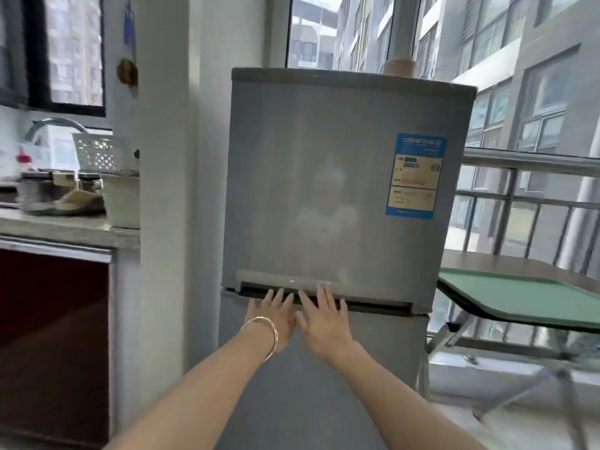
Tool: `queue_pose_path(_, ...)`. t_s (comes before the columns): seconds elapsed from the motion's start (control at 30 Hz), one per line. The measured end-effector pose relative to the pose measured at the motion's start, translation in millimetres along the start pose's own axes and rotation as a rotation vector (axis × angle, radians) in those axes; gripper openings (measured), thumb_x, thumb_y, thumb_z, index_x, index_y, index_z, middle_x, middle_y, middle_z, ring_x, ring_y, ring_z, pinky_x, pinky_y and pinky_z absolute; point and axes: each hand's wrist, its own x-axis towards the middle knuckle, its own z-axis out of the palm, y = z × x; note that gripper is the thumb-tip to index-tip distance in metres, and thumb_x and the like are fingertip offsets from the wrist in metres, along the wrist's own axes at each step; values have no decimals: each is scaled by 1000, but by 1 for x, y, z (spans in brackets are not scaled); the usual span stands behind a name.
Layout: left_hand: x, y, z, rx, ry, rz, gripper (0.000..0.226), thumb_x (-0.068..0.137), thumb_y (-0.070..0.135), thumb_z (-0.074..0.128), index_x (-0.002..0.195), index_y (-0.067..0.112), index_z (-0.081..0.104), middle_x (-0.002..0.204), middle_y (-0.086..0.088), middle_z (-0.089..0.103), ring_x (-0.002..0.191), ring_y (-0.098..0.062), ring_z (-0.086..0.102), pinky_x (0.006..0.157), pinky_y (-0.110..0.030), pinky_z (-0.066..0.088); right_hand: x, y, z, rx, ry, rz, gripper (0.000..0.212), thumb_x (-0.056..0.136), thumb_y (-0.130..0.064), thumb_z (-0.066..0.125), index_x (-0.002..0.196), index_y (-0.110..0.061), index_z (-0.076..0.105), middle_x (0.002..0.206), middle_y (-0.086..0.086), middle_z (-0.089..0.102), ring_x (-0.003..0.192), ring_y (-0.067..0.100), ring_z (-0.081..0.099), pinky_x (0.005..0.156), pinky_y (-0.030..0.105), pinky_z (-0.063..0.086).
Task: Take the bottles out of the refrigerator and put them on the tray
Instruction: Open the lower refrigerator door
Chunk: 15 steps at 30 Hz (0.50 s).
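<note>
A grey two-door refrigerator (331, 177) stands straight ahead with both doors closed. No bottles are visible. My left hand (272, 315), with a bangle on its wrist, and my right hand (323, 319) reach side by side toward the dark handle slot (373, 305) between the upper and lower doors. Their fingers are spread and the fingertips touch the slot's edge; neither hand holds anything. A green tray (519, 300) lies on a folding table to the right of the refrigerator.
A kitchen counter (65, 225) with jars, a white basket and a tap stands at the left, over a dark red cabinet. A white pillar separates it from the refrigerator. A metal balcony railing (526, 203) and windows run behind the tray.
</note>
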Motion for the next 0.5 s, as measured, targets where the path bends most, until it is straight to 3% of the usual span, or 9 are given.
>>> queue_pose_path(0.23, 9, -6, 30, 21, 12, -7, 71, 99, 47, 23, 154, 15, -7, 163, 1, -11, 150, -18, -9, 121, -47, 2, -1, 3, 34, -147, -28, -34, 62, 103, -40, 24, 156, -19, 0, 162, 7, -21, 151, 23, -10, 119, 51, -3)
queue_pose_path(0.37, 10, -5, 35, 33, 97, -15, 80, 95, 43, 40, 154, 13, -5, 163, 0, -5, 151, -19, -4, 121, -46, 6, -6, 5, 40, -140, -79, -35, 71, 100, -39, 34, 155, -16, -4, 164, 3, -12, 151, 19, -11, 119, 50, -6)
queue_pose_path(0.5, 11, -4, 23, -45, 30, -34, 89, 87, 30, 55, 154, 14, -1, 163, -1, -3, 151, -20, -1, 121, -48, 8, -7, 1, 34, -121, -103, -9, 85, 92, -35, 45, 155, -13, -8, 164, 3, -10, 151, 19, -12, 119, 49, -6)
